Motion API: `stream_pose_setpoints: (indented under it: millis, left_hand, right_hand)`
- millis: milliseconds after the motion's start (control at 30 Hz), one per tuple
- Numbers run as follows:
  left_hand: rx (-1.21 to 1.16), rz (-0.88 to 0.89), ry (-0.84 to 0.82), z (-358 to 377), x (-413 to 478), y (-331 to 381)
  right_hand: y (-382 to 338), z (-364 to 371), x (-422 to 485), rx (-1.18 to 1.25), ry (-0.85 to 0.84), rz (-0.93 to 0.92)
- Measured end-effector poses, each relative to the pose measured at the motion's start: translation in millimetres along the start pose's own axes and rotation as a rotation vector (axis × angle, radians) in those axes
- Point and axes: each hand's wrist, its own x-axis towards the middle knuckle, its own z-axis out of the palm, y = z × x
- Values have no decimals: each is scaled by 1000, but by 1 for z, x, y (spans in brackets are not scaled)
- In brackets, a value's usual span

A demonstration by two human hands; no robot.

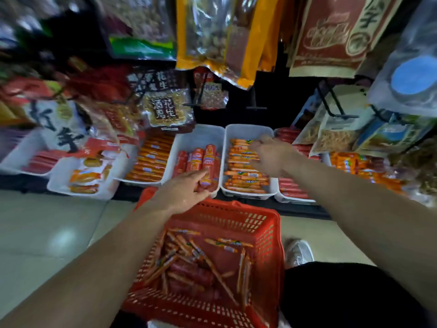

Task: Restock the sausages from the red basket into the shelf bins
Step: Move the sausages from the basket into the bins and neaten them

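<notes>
Person is crouching in front of the bottom shelf, both arms reaching forward. Left hand (185,189) is sitting on the near end of the thick red sausages (208,157) in the middle white bin (197,136). Its index finger is stretching forward along one sausage and the other fingers are bending under. It's blurry, so I cannot tell if it's gripping that sausage or just pressing on it. Right hand (272,156) is hovering low over the next bin to the right (247,130), back of the hand facing up. Its fingers are loosely spread and drooping, with the tips touching the thin orange sausages (243,178) stacked crosswise in there, and nothing is visibly pinched. Red basket (272,235) is sitting on the tiled floor (47,233) just in front of the bins, between the forearms. It's holding a loose pile of sausages (201,261), thin orange ones lying at all angles over a few thicker red ones. More white bins are running left and right along the shelf; the one just left of the middle bin is holding orange-wrapped sticks (151,159). Snack bags (212,36) are hanging above. A white shoe (298,253) is showing right of the basket.
</notes>
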Motion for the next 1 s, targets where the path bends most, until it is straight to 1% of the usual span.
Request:
stream_pose_setpoints:
  millis: [133, 200, 267, 333, 433, 567, 633, 700, 800, 867, 1000]
  left_hand:
    - [13, -83, -42, 13, -44, -25]
    - [4, -117, -95, 32, -63, -37]
    - [-5, -144, -166, 57, -80, -51]
    - [-9, -176, -234, 90, -91, -67]
    - [0, -227, -360, 137, -102, -88]
    - [-14, -283, -411, 175, -95, -112]
    - [-1, -289, -426, 189, -85, -124]
    - [7, -309, -452, 200, -74, -134]
    - [0, -295, -463, 218, -64, -147]
    - [-6, -276, -451, 227, -62, -155]
    - [-61, -272, -394, 230, -56, -165]
  right_hand:
    - [-47, -2, -29, -26, -28, -84]
    - [-66, 22, -38, 26, -48, -106]
    - [-86, 61, -42, 74, -104, -123]
    - [-103, 107, -44, 105, -205, -125]
    - [-125, 176, -45, 161, -374, -80]
    - [-146, 252, -43, 229, -546, -28]
    - [-152, 279, -42, 265, -561, -27]
    - [-159, 299, -40, 274, -519, -32]
    - [-177, 327, -37, 335, -451, -117]
    - [-192, 338, -37, 367, -468, -165]
    - [-204, 349, -33, 356, -550, -136]
